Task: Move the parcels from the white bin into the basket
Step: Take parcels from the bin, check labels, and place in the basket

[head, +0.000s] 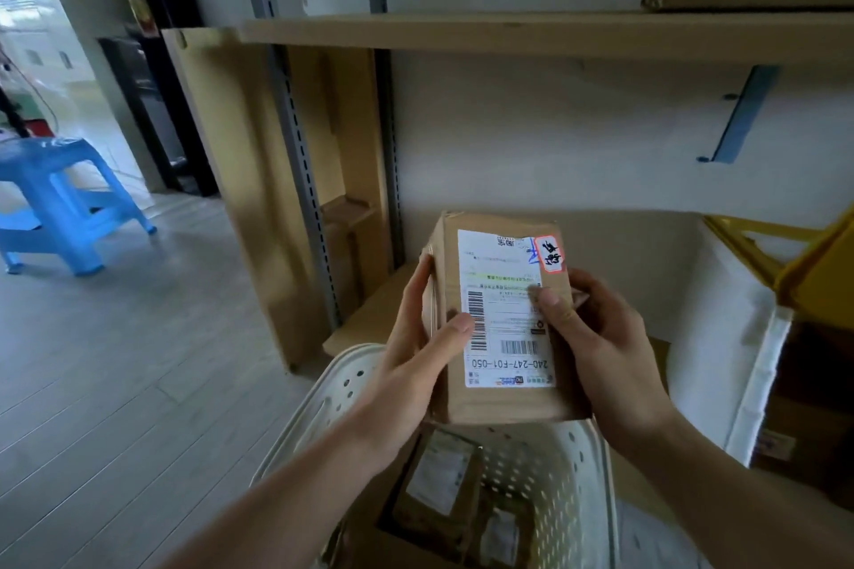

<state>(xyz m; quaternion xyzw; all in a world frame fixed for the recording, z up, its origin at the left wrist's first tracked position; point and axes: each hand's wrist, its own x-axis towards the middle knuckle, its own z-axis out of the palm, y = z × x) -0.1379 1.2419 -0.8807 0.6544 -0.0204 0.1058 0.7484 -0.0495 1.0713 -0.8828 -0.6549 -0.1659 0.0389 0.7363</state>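
1. Head view: both hands grasp one parcel [501,314], the left hand [416,351] on its left side, thumb on the label, the right hand [600,337] on its right side.
2. The parcel is held in the air, directly above the far rim of the basket [568,476]; its long axis runs away from the person.
3. Parcels [439,480] already lie in the basket.
4. The white bin [739,337] stands to the right.
5. Judgement: the drop is straight down; both hands are equally near.

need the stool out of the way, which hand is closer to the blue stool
Left. The left hand grips the parcel on its side facing the blue stool; the right hand grips the far side.
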